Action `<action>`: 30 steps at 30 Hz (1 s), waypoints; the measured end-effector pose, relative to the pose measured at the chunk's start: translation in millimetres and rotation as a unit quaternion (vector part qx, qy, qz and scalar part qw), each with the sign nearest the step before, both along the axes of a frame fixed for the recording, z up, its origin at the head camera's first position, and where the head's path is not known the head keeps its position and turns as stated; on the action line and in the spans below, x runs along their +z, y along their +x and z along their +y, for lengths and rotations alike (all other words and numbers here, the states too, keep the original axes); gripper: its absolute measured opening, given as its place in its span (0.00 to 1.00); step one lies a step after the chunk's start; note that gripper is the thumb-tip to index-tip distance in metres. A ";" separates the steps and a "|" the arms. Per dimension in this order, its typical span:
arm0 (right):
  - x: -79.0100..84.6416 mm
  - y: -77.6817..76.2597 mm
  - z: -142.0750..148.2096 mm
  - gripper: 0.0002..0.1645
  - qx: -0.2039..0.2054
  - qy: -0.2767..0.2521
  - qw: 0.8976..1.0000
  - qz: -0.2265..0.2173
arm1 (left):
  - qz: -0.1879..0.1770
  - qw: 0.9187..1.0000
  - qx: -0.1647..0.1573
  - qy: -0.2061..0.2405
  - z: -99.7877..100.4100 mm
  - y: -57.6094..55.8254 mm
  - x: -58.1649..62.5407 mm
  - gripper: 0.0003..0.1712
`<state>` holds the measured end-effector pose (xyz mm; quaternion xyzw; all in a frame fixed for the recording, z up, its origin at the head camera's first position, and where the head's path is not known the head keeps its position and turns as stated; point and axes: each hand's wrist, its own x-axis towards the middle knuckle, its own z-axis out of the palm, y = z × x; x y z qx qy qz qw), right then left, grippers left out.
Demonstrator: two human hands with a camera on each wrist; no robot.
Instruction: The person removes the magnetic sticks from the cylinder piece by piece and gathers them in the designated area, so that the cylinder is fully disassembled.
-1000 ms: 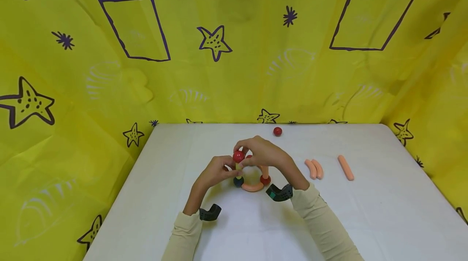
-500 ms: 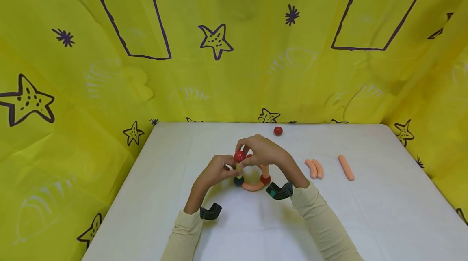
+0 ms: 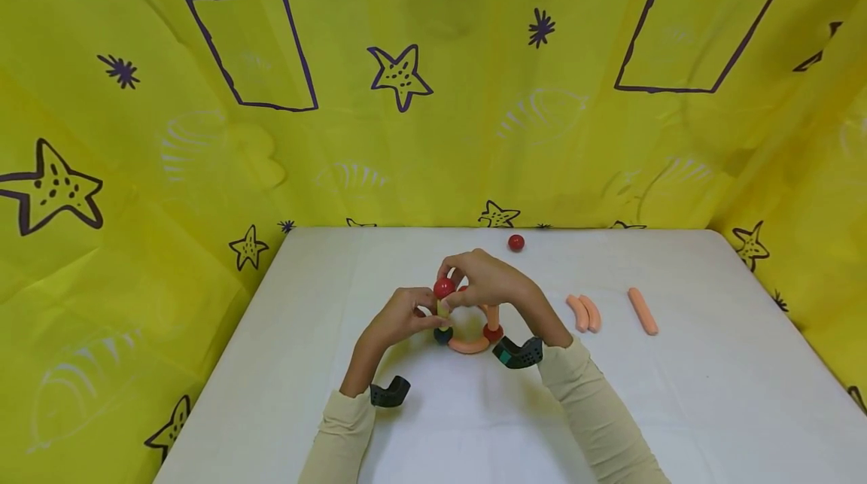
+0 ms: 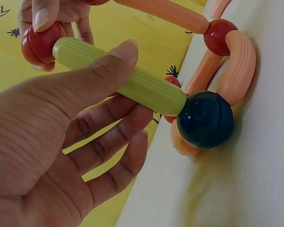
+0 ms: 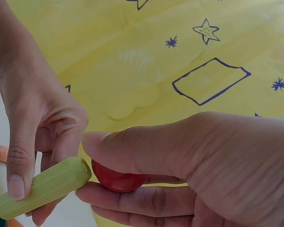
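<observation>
My left hand (image 4: 80,132) pinches a yellow-green ridged rod (image 4: 156,91) between thumb and fingers. The rod's lower end meets a dark blue ball (image 4: 206,119) resting on the table. At the upper end is a glossy red ball (image 5: 120,179), which my right hand (image 5: 180,163) pinches from the other side; whether ball and rod fully touch I cannot tell. A curved orange rod (image 3: 469,346) runs from the blue ball to another red ball (image 3: 493,333), where a straight orange rod (image 3: 493,315) stands up. In the head view my right hand partly hides the structure's back.
On the white table (image 3: 325,266), a loose red ball (image 3: 516,243) lies near the back edge. To the right are two curved orange rods (image 3: 584,313) side by side and a straight orange rod (image 3: 642,311). A yellow patterned sheet (image 3: 433,153) hangs behind and at the sides.
</observation>
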<state>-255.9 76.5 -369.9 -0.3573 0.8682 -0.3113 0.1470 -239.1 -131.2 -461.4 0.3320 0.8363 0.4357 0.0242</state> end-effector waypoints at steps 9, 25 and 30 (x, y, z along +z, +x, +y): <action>-0.3 -1.6 4.3 0.17 -0.029 -0.008 1.000 0.002 | -0.013 1.000 0.003 0.000 0.4 0.0 1.6 0.08; -26.5 -20.8 48.8 0.29 -0.297 -0.154 0.942 0.015 | -0.021 0.999 0.016 -0.020 1.0 -0.2 -1.2 0.09; -56.2 -31.8 62.5 0.28 -0.398 -0.168 0.902 -0.010 | -0.022 0.999 0.017 -0.018 1.0 1.1 0.1 0.09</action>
